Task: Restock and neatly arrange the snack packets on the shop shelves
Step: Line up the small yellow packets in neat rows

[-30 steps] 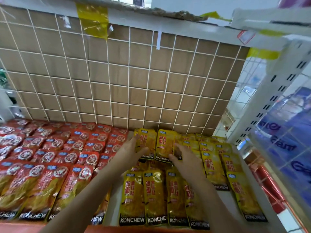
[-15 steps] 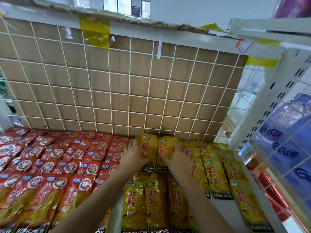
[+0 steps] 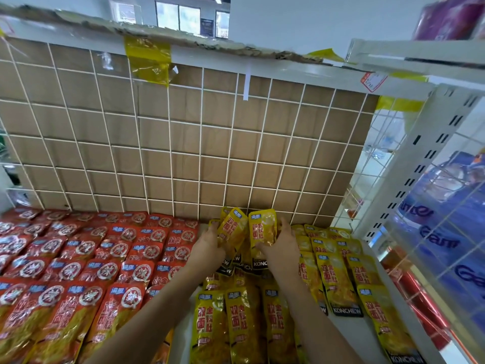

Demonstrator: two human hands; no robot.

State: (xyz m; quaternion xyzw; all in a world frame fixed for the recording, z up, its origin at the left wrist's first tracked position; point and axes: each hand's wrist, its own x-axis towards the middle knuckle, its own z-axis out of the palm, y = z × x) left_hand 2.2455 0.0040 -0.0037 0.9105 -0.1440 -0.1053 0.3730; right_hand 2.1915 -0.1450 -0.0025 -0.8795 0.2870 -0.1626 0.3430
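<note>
Yellow KONCHEW snack packets (image 3: 338, 279) lie in rows on the right part of the white shelf (image 3: 409, 311). Both my arms reach to the back of the shelf. My left hand (image 3: 207, 245) grips a yellow packet (image 3: 232, 229) by its left side. My right hand (image 3: 283, 245) grips a second yellow packet (image 3: 262, 229) from the right. Both packets stand tilted up close to the wire grid back wall (image 3: 183, 143), above the lying rows. More yellow packets (image 3: 244, 324) lie between my forearms.
Red snack packets (image 3: 86, 264) fill the left part of the shelf in overlapping rows. Brown cardboard backs the wire grid. A white slotted upright (image 3: 417, 164) and a wire side panel bound the shelf on the right, with blue packs (image 3: 451, 227) behind.
My hands took hold of two yellow packets and carried them from mid-shelf to the back, raising them upright near the grid. The camera tilted up a little.
</note>
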